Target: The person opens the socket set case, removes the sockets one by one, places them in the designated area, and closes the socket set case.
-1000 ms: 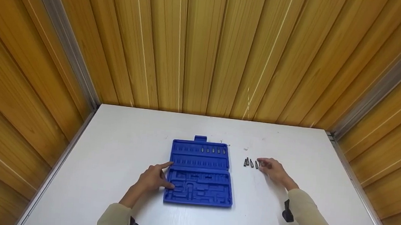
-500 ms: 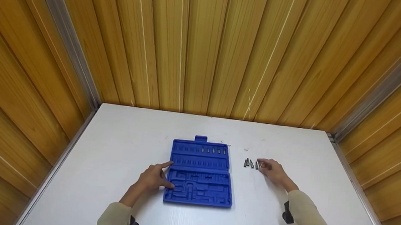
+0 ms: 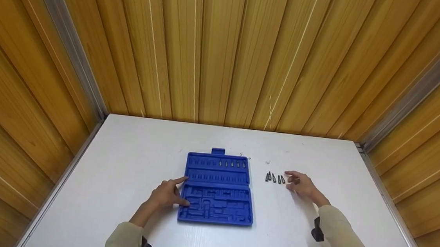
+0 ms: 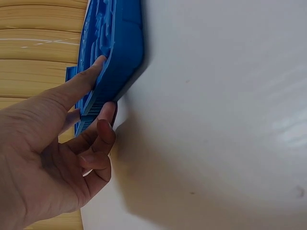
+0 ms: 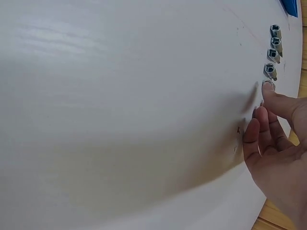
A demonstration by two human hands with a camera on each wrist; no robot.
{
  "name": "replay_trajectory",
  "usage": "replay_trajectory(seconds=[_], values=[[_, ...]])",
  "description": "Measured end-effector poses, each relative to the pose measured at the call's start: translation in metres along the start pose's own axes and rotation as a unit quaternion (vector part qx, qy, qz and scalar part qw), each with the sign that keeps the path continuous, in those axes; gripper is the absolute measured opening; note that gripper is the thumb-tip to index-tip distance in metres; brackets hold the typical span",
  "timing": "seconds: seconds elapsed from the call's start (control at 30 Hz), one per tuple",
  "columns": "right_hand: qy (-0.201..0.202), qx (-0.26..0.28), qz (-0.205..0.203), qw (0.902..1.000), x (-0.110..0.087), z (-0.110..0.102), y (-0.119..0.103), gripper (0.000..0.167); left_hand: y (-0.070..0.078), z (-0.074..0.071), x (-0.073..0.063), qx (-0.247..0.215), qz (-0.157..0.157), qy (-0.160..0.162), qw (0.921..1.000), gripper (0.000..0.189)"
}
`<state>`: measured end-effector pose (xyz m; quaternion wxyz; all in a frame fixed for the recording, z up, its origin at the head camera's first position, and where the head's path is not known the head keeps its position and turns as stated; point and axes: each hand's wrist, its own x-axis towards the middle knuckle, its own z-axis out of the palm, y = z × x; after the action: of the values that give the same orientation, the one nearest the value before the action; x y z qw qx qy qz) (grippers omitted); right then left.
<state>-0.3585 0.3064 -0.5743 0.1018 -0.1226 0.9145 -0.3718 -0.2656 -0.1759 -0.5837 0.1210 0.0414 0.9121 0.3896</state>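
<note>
A blue plastic tool case (image 3: 217, 184) lies opened flat on the white table, with moulded slots in both halves. My left hand (image 3: 164, 195) grips its left edge; in the left wrist view the thumb rests over the case rim (image 4: 111, 48) while fingers touch the outer side. Several small metal bit sockets (image 3: 274, 178) lie in a loose row right of the case. Beside the rightmost one is my right hand (image 3: 301, 185), thumb and forefinger spread. In the right wrist view the thumb (image 5: 276, 99) partly hides the nearest bit socket, and square holes show in the others.
More bit sockets (image 3: 232, 163) stand in the upper right slots of the case. Small specks (image 3: 267, 162) lie on the white table (image 3: 122, 163) behind the loose row. Yellow wood-look panels (image 3: 217, 60) and grey metal posts (image 3: 66, 36) enclose the table's back and sides.
The right thumb and forefinger have parted and drawn slightly away from the rightmost bit socket, which now shows in the row. The left hand still holds the case edge.
</note>
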Motion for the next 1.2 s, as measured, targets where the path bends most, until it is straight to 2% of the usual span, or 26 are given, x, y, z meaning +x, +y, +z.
replay_trajectory(seconds=[0.1,0.23,0.43,0.7,0.9,1.2], values=[[-0.002,0.025,0.010,0.9996,-0.002,-0.005,-0.004,0.046,0.000,0.000,0.000,0.005,0.002,0.000,1.0000,0.092],[0.003,0.029,0.022,0.9993,-0.002,-0.009,-0.011,0.048,0.000,-0.001,0.001,0.009,0.005,0.000,0.9999,0.092],[0.018,0.025,0.032,0.9990,0.006,0.001,-0.026,0.050,0.000,-0.002,0.000,0.012,0.002,0.004,0.9999,0.091],[0.010,0.055,-0.043,0.9975,0.022,0.017,-0.056,0.040,0.002,-0.002,-0.001,0.004,0.001,0.003,1.0000,0.091],[-0.025,0.076,-0.072,0.9942,0.038,0.039,-0.081,0.039,0.001,-0.003,0.001,0.000,0.005,0.002,1.0000,0.091],[-0.053,0.083,-0.058,0.9935,0.065,0.087,-0.114,0.038,0.000,-0.001,-0.001,0.000,0.020,0.005,0.9998,0.092]])
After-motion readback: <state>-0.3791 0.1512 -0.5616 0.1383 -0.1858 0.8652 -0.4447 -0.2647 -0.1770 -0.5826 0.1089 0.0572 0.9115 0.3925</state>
